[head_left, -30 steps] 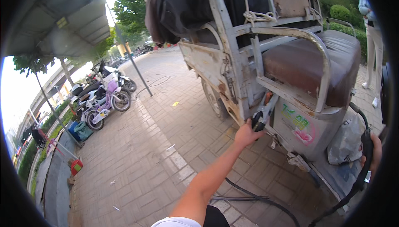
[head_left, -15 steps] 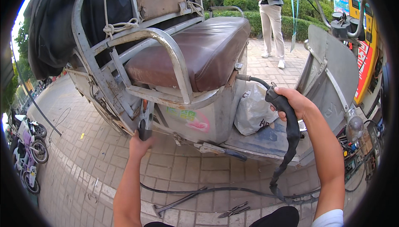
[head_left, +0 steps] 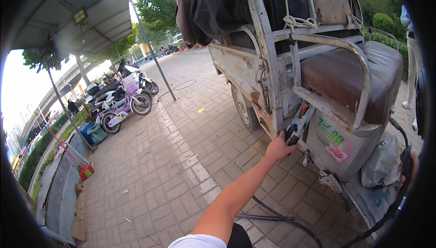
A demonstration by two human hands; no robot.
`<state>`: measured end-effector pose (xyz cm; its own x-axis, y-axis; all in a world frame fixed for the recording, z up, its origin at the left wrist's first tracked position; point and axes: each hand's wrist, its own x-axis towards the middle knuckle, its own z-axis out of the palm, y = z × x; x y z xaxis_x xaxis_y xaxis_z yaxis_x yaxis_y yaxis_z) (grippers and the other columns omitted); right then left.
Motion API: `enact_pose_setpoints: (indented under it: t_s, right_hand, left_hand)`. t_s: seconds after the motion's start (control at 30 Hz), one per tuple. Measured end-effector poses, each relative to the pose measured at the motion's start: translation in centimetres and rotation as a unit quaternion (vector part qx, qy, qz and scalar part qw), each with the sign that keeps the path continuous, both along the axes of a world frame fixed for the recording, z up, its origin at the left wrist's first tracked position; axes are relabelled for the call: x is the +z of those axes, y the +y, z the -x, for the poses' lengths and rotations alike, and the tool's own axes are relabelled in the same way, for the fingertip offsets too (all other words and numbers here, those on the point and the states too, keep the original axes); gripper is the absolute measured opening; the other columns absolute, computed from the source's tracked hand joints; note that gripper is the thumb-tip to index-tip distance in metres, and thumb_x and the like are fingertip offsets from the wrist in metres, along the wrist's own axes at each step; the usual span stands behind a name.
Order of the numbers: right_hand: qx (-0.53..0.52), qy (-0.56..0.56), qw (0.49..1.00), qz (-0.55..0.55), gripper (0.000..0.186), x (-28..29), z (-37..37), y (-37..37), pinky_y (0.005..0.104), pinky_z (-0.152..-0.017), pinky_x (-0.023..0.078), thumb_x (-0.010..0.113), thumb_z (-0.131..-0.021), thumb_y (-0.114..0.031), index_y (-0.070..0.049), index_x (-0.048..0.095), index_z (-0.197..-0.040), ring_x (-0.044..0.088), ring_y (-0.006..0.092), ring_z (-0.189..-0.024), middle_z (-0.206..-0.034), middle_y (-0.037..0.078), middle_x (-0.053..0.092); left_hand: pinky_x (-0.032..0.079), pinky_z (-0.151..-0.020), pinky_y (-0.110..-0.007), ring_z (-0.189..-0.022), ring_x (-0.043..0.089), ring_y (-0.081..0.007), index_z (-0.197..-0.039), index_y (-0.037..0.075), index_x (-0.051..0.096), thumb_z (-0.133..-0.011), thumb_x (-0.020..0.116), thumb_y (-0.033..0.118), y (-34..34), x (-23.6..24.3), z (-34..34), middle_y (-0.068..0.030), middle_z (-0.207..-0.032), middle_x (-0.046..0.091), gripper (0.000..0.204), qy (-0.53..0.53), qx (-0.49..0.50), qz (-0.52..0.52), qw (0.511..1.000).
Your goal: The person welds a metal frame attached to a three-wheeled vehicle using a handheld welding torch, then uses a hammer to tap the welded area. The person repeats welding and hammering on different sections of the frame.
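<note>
My left hand (head_left: pixel 278 149) is closed round the black grips of a clamp (head_left: pixel 303 121) with grey metal jaws. Its jaws reach up to the rusty frame under the seat of a worn cargo tricycle (head_left: pixel 324 132); whether they bite on it I cannot tell. At the right rim, my right hand (head_left: pixel 414 168), partly cut off and dark, holds a black welding torch (head_left: pixel 405 158). The torch's curved neck runs up toward the front corner of the brown seat (head_left: pixel 347 77). A wrapped black cable (head_left: pixel 386 216) hangs from the torch.
A white plastic bag (head_left: pixel 382 161) sits on the footboard. Black cables (head_left: pixel 277 216) cross the paving. Parked bikes and scooters (head_left: pixel 122 102), a thin pole (head_left: pixel 154 52) and a red dustpan (head_left: pixel 86 171) are at the left. A person (head_left: pixel 412 62) stands behind the tricycle, right.
The view has swung left, so the tricycle and both hands appear farther right. My left hand keeps its hold on the clamp; my right hand still holds the torch.
</note>
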<state>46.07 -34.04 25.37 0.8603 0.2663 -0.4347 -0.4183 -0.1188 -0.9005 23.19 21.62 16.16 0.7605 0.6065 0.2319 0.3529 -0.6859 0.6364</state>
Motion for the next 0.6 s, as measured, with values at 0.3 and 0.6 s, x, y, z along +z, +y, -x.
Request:
enact_pose_setpoints:
  t_s: [0.3,0.6]
  right_hand:
    - [0.021,-0.003,1.000,-0.010,0.072,0.2,0.0,-1.6,0.0309,-0.032,0.043,0.045,-0.087,-0.076,-0.007,0.059,-0.074,0.047,0.0196,-0.033,-0.042,0.006,0.045]
    - [0.073,-0.043,0.985,-0.148,0.043,3.3,3.2,3.2,0.0386,-0.036,0.047,0.047,-0.099,-0.046,-0.004,0.056,-0.104,0.054,0.0198,-0.040,-0.075,0.014,0.064]
  left_hand:
    - [0.056,-0.080,-0.045,-0.091,0.070,-0.0408,-0.142,-0.008,0.041,-0.067,0.078,0.058,0.4,-0.3,-0.7,-0.0273,-0.099,0.070,0.107,-0.002,0.000,-0.005,1.000]
    - [0.055,-0.076,-0.042,-0.083,0.071,-0.0349,-0.113,-0.010,0.059,-0.068,0.081,0.053,1.7,-0.6,0.5,-0.0240,-0.090,0.070,0.081,-0.057,0.001,-0.050,0.997]
